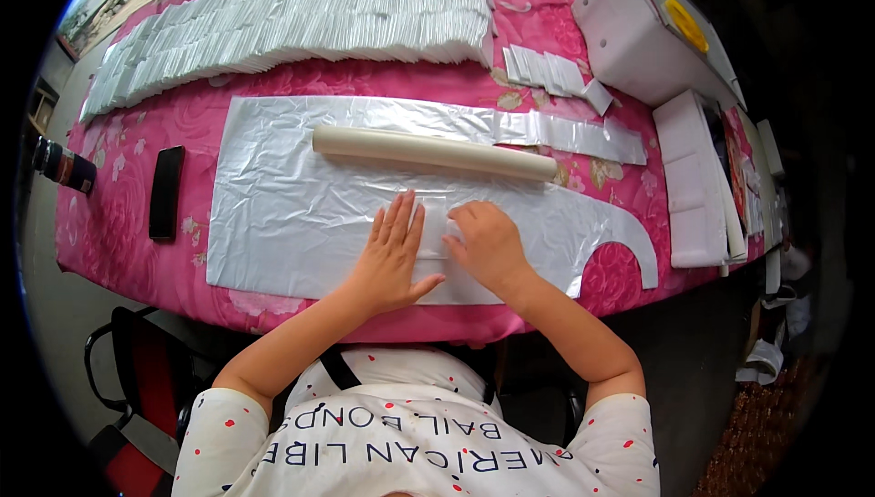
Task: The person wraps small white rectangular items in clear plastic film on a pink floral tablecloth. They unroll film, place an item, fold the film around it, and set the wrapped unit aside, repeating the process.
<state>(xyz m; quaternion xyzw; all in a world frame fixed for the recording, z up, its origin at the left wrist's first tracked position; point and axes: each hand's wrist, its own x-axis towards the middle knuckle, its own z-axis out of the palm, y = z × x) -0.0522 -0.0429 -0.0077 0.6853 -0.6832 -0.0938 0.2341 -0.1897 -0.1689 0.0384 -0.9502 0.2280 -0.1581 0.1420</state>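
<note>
A large sheet of thin white plastic (273,214), shaped like a carrier bag with a curved cut at its right end, lies spread over the table in front of me. My left hand (392,255) rests flat on it, fingers stretched and thumb out to the side. Just to the right, my right hand (486,240) is closed in a pinch low over the plastic. A bit of white shows at its fingertips, but what it grips is too small to make out. Beyond both hands a cream-coloured roller tube (433,152) lies across the sheet.
Long rows of folded white packets (301,23) fill the far left, with a few more packets (551,73) at right. A flattened plastic strip (592,137) extends rightward. White foam boxes (629,32) stand at right, one holding yellow tape (685,25). A phone (167,193) and dark jar (64,166) sit left.
</note>
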